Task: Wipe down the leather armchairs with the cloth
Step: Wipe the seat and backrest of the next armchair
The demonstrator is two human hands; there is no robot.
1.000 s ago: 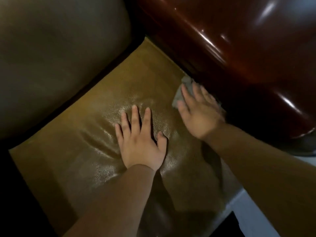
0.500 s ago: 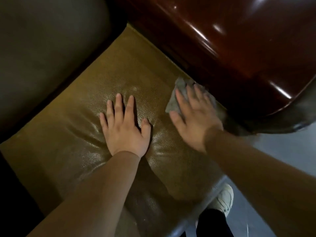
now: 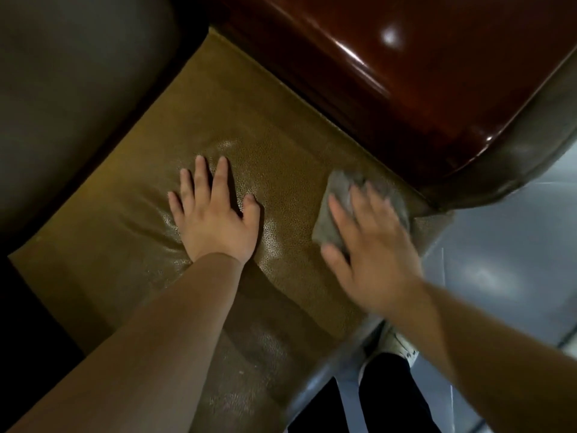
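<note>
Armchair seat cushion point(image 3: 249, 170) of tan leather is being wiped. Beside the glossy wooden armrest point(image 3: 421, 73), at the cushion's front corner, the grey cloth point(image 3: 335, 210) lies flat under the right hand point(image 3: 371, 254), whose fingers are spread and pressing it down; that hand is blurred. The left hand point(image 3: 215, 217) rests spread and flat mid-cushion, away from the armrest, bracing. Judging by this, the seat pass is under way; next, the cloth likely needs dragging away from the armrest across the unwiped leather.
</note>
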